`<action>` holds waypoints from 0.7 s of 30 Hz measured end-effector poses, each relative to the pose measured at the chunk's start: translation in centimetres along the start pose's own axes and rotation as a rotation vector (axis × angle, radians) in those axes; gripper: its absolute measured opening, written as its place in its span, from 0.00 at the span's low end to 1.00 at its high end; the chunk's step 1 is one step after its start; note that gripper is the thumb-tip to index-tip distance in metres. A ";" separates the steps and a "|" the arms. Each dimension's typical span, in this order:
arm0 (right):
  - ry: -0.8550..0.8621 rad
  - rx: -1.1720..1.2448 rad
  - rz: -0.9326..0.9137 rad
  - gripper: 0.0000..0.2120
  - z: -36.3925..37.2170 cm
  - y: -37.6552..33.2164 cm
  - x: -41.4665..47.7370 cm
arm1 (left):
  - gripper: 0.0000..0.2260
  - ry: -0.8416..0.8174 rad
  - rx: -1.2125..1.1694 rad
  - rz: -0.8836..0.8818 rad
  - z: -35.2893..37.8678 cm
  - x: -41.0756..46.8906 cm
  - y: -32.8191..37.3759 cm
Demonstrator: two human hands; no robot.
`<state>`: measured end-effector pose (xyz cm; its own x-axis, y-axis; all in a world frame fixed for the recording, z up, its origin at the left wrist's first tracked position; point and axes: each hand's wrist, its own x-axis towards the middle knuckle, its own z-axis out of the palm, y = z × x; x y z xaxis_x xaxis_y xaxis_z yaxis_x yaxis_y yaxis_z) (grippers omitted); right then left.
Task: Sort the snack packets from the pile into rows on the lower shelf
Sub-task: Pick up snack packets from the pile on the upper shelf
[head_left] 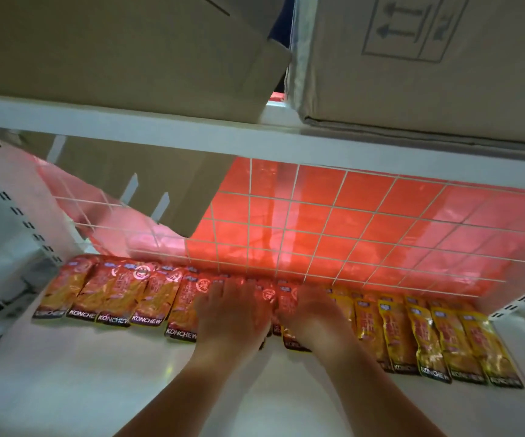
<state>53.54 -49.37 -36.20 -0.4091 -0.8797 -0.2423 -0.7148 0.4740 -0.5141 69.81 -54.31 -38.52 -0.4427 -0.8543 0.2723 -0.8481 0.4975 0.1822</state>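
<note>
A row of snack packets lies along the back of the white lower shelf (103, 383), against a wire grid. Orange-red packets (113, 294) marked KONCHEW fill the left part. Yellow packets (434, 339) fill the right part, overlapping one another. My left hand (233, 316) lies flat with straight fingers on the red packets in the middle. Beside it, my right hand (310, 313) presses flat on a red packet (286, 302) where the red row meets the yellow one. Both hands hide the packets beneath them.
A white wire grid (333, 234) with a red panel behind it backs the shelf. The upper shelf edge (192, 134) carries two cardboard boxes (428, 64). Another cardboard box (147, 181) and pink plastic (75, 200) sit behind the grid at left. Slotted uprights (18, 216) flank both sides.
</note>
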 end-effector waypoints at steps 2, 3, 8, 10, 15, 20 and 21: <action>0.001 -0.008 -0.002 0.23 0.5 -0.2 0.1 | 0.16 0.066 -0.074 0.196 0.6 -1.1 -1.3; 0.004 -0.022 -0.006 0.24 0.7 -0.4 0.0 | 0.18 0.085 -0.096 0.277 0.9 -1.6 -1.9; 0.064 -0.100 0.068 0.27 1.7 -0.7 -0.3 | 0.22 0.071 -0.106 0.358 1.9 -2.7 -3.2; 0.075 -0.116 0.100 0.29 1.9 -0.9 -0.2 | 0.22 0.056 -0.110 0.351 1.9 -2.6 -3.1; 0.160 -0.137 0.073 0.31 2.5 -1.0 -0.5 | 0.21 0.080 -0.167 0.350 2.0 -2.7 -3.2; 0.174 -0.153 0.086 0.32 2.9 -0.7 -0.5 | 0.20 0.109 -0.217 0.334 2.1 -2.7 -3.1; 0.178 -0.153 0.084 0.31 2.9 -0.7 -0.5 | 0.20 0.111 -0.219 0.334 2.1 -2.7 -3.1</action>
<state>55.87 -49.38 -38.17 -0.5543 -0.8232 -0.1230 -0.7463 0.5569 -0.3645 73.03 -53.87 -41.79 -0.6388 -0.6254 0.4481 -0.5761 0.7749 0.2602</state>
